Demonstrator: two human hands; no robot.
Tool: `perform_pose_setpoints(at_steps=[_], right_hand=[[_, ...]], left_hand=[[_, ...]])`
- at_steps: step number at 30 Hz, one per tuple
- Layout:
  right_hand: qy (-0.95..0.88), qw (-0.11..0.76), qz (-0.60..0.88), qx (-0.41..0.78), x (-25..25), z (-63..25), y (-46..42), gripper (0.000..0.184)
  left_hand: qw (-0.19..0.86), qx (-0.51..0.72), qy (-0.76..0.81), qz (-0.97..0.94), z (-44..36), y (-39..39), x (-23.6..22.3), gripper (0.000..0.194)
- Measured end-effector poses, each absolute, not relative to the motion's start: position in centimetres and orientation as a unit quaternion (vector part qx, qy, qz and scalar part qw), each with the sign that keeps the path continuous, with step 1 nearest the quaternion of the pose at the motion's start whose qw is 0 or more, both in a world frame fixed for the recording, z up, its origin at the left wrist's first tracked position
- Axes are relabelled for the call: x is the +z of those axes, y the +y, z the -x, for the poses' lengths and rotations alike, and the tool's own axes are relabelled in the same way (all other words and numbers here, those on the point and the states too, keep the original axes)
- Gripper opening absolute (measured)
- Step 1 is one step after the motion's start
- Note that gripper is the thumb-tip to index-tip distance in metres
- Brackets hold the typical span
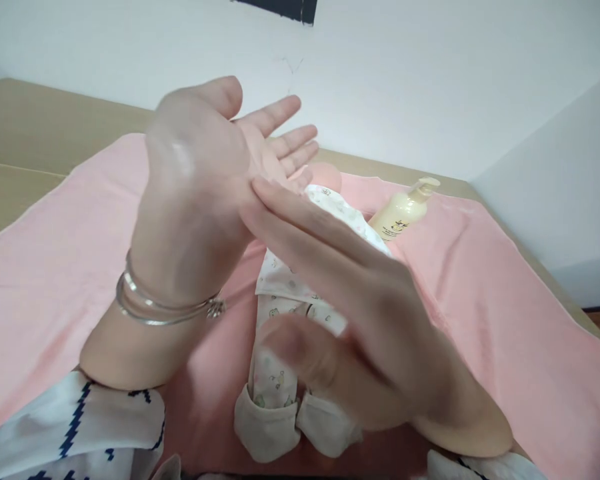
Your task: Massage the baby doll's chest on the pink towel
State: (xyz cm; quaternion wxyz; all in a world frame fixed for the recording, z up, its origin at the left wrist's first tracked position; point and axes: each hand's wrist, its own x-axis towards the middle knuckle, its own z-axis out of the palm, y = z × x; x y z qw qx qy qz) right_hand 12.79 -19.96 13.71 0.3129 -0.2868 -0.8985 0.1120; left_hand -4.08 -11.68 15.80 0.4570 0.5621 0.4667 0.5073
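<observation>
My left hand (205, 160) is raised palm up, its fingers spread, with a shiny wet patch near the base of the thumb. Silver bangles circle that wrist. My right hand (365, 307) has its fingers stretched out, the tips touching the heel side of the left palm; it is slightly blurred and grips nothing. Beneath both hands lies a baby-sized figure in white printed clothes (275, 373), feet toward me. The hands cover much of its body, and only a bit of its head (325, 175) shows; whether it is a doll I cannot tell.
A pale yellow pump bottle (403, 212) leans on the pink blanket (500, 300) to the right of the figure. The blanket is spread over a wooden table (45, 127). Behind stands a white wall (405, 80) with a dark patch at the top.
</observation>
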Motion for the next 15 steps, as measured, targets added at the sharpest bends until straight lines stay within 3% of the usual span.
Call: perform_pose_setpoints(at_steps=[2, 4, 11, 15], right_hand=[[-0.866, 0.37, 0.31, 0.133, 13.4, -13.5, -18.8, 0.041], [-0.839, 0.415, 0.326, 0.132, 12.7, -13.9, -16.9, 0.036], [-0.786, 0.373, 0.48, 0.113, 7.8, -13.5, -9.3, 0.05], [-0.764, 0.361, 0.516, 0.142, 5.2, -13.9, -6.6, 0.057]], left_hand=[[0.56, 0.585, 0.431, -0.398, 3.0, -10.4, 16.2, 0.071], [0.602, 0.616, 0.43, -0.27, 1.9, -8.8, 15.5, 0.059], [0.541, 0.53, 0.54, -0.366, -1.1, -2.5, 7.5, 0.023], [0.401, 0.569, 0.551, -0.46, -3.0, -1.9, 3.8, 0.031]])
